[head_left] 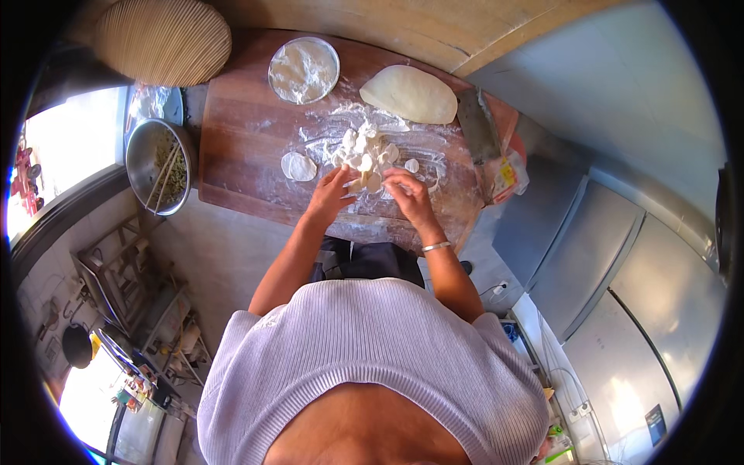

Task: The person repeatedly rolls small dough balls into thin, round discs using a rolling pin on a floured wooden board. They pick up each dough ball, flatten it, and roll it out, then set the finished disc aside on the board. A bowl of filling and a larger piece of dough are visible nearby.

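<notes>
A heap of small floured dough pieces (363, 147) lies in the middle of the wooden board, with loose flour around it. My left hand (333, 195) is at the heap's near left edge, fingers apart and nothing held in them. Across from it, my right hand (411, 192) curves over the near right edge with its fingers spread, close to a few pieces. A small stack of flat dough rounds (298, 167) sits left of the heap. One lone dough piece (411, 165) lies just beyond my right hand. Farther back rests a large smooth lump of dough (411, 94).
A round dish of flour (304, 71) stands at the board's (240, 116) back. Left of the board is a metal bowl (138, 167) with chopped green filling and chopsticks. A wide dark blade (478, 124) and a plastic packet (508, 177) lie at the right edge. Steel cabinets (589, 240) stand beyond.
</notes>
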`<move>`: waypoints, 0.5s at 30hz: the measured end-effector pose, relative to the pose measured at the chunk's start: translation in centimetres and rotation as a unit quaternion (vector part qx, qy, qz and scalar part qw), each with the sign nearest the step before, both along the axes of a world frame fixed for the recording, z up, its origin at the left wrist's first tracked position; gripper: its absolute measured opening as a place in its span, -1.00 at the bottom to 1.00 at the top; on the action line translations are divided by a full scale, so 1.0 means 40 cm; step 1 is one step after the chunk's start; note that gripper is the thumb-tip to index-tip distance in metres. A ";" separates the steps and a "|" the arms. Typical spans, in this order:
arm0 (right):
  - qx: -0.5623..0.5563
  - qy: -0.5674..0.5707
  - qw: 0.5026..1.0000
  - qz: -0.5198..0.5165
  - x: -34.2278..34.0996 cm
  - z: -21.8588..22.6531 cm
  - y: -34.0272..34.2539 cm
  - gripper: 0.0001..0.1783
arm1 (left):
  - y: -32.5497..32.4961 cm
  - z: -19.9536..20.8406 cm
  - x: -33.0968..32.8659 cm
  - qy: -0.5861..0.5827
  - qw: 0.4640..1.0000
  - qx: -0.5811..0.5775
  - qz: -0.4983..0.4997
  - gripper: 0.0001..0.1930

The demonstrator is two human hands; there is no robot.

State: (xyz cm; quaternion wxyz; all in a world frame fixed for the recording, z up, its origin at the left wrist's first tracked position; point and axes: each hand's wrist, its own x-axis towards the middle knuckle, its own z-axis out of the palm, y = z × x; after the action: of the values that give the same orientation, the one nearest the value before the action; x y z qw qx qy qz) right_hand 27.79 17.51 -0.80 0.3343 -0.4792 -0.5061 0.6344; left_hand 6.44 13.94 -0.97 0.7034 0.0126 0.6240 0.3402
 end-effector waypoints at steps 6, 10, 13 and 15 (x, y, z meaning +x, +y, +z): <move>-0.062 -0.439 0.896 -0.011 0.113 -0.190 -0.103 -0.70 | -0.149 -0.143 -0.019 0.393 0.919 0.039 -0.011 -0.68; -0.059 -0.355 0.928 -0.100 0.065 -0.284 -0.175 -0.50 | -0.133 -0.077 0.067 0.173 0.977 -0.056 0.116 -0.49; 0.003 -0.404 0.896 -0.183 0.005 -0.216 -0.091 -0.51 | -0.081 -0.094 0.069 0.236 0.963 -0.031 0.129 -0.40; 0.109 -0.444 0.871 -0.177 0.001 -0.194 -0.018 -0.45 | -0.054 -0.140 0.054 0.340 0.935 0.011 0.096 -0.40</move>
State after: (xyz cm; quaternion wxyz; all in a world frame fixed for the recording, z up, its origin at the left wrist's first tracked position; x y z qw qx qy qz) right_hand 27.83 16.78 -8.56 0.2311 -0.7529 -0.5734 0.2257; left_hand 8.59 11.76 -6.57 0.4126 0.0748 0.8206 0.3883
